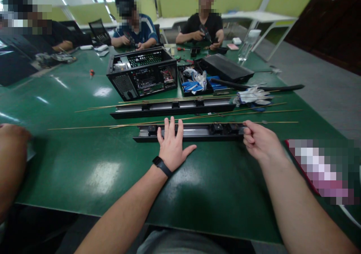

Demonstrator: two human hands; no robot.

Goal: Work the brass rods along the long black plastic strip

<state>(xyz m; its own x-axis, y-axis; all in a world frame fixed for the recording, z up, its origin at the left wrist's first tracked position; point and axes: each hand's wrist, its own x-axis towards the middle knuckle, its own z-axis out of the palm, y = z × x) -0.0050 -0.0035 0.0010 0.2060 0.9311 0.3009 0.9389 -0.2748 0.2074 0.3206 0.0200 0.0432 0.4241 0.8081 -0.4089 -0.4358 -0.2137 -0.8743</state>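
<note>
A long black rail [194, 134] with a pale metal channel and several small black blocks lies across the table in front of me. My left hand [171, 145], a dark band at its wrist, rests on the rail's left half with fingers stretched and thumb spread. At the rail's right end my right hand [258, 139] is closed, its fingertips touching the end. Thin brass-coloured rods [81, 127] run along the rail's far edge and past those fingertips. Whether the right fingers pinch a rod or the rail itself is hidden.
A second black rail [169, 113] with rods lies beyond. Behind it stand an open computer case [141, 75] and a black tray [194, 90] with gloves. More gloves [252, 95] and a black strip [262, 86] lie right. Co-workers sit opposite; another person's arm [12, 160] is at left.
</note>
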